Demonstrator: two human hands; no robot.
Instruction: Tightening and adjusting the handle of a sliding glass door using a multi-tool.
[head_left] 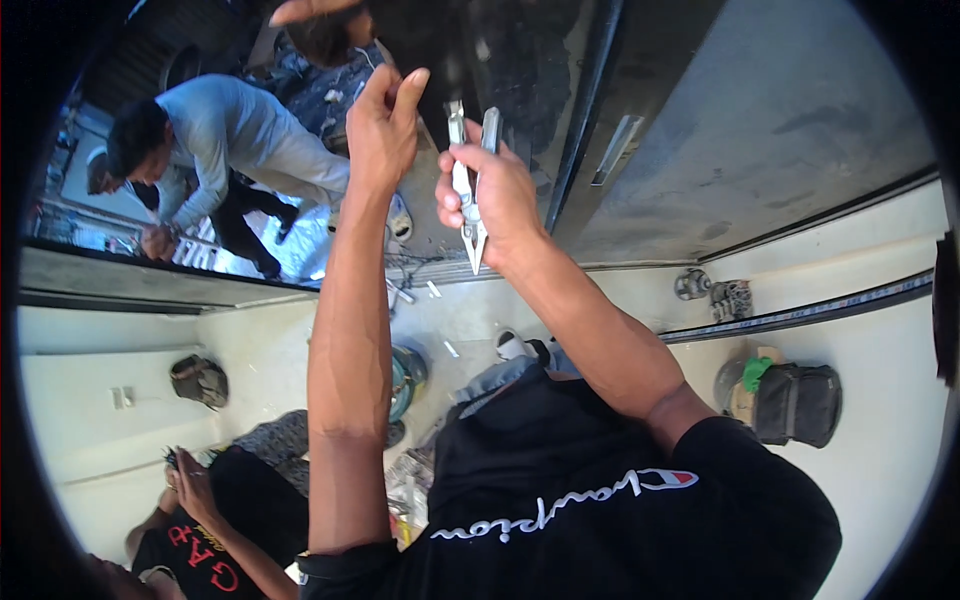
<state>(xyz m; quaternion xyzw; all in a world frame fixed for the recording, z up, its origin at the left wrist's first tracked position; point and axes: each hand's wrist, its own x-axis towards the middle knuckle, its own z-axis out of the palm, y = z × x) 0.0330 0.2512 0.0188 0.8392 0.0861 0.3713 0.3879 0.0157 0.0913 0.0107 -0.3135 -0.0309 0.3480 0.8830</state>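
Observation:
My left hand [384,135] is raised at the edge of a dark glossy panel [520,60], its fingers curled and thumb up; whatever they grip is hidden. Just right of it, my right hand [494,195] is wrapped round a silver multitool [464,180], which has a plier-like pointed end downward and handles upward beside the panel. A small pale metal piece lies against the dark surface above the tool, too indistinct to name.
Two people [210,140] bend at work upper left. A co-worker [240,520] holds something small lower left. A hand [305,15] shows at the top edge. Bags [795,405] [195,380] and a blue-green bucket [405,380] stand below. A grey panel [780,130] spans upper right.

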